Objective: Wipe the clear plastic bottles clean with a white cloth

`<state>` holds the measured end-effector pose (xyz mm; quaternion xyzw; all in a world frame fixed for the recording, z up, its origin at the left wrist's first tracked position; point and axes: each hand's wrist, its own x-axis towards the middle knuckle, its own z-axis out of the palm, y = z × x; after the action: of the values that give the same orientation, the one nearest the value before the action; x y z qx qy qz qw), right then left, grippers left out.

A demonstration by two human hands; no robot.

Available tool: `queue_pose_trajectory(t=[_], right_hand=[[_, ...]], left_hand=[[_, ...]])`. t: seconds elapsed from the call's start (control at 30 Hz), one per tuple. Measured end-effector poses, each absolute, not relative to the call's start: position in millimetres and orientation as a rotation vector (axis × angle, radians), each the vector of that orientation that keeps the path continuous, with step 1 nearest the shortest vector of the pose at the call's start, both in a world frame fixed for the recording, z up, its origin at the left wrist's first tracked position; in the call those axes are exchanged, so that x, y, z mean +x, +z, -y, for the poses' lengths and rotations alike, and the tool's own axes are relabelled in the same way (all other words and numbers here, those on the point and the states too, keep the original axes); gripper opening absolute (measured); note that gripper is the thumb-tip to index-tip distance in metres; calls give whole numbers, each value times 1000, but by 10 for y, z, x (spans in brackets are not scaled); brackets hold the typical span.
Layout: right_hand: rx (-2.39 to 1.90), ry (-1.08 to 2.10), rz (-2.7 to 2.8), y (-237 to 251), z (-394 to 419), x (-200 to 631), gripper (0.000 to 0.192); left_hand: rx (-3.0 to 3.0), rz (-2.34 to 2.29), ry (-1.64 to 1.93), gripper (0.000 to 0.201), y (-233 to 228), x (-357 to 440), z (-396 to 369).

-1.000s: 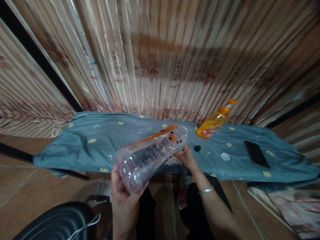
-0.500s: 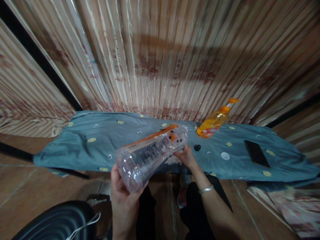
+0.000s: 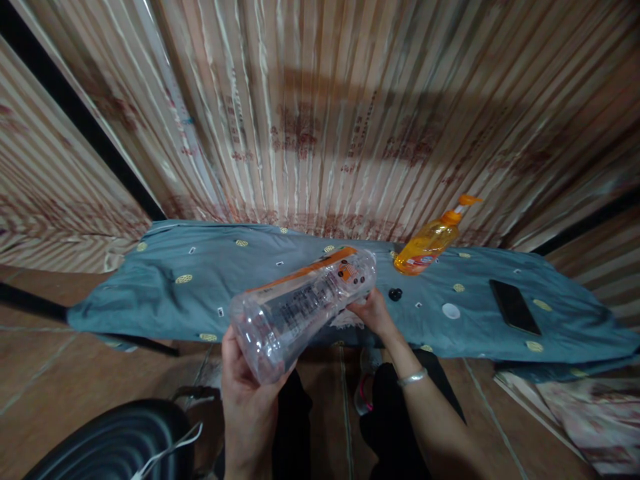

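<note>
A large clear plastic bottle [image 3: 310, 307] with an orange-edged label and dark print lies slanted in front of me, its near end low and to the left. My left hand [image 3: 253, 387] is wrapped around that near end from below. At the far right end, my right hand [image 3: 373, 313] grips the bottle from its lower side, with some fingers hidden behind it. Crumpled whitish material [image 3: 349, 321] shows beneath the bottle beside my right hand; what it is I cannot make out. The bottle looks see-through, with no liquid visible inside.
A pump bottle of orange liquid [image 3: 425, 247] stands on the blue-green cloth-covered surface [image 3: 165, 293]. Right of my hands lie a small black object [image 3: 395, 294], a white disc [image 3: 451, 311] and a phone [image 3: 515, 307]. A black ridged stool [image 3: 115, 443] is at lower left; curtains [image 3: 320, 120] hang behind.
</note>
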<state>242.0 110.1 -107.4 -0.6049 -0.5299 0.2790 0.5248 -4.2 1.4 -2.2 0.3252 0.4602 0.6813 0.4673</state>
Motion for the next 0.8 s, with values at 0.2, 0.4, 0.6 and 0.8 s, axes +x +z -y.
queue_pose_trajectory(t=[0.2,0.4,0.6,0.8], right_hand=[[-1421,672,1285,-1088,-1108,2429,50],[-1452,660,1316,-1115,-1123,2439,53],[-1451,638,1325,-1143,-1116,2459,49],[-1440,630,1311,-1167,-1121,2463,50]], left_hand=[[819,-1100,1681,78,-29,-51,-18],[778,-1115,1705,77,3,-29,-22],[798,-1078,1697,74,24,-26,-8],[798,-1067,1705,73,27,-18,-11]])
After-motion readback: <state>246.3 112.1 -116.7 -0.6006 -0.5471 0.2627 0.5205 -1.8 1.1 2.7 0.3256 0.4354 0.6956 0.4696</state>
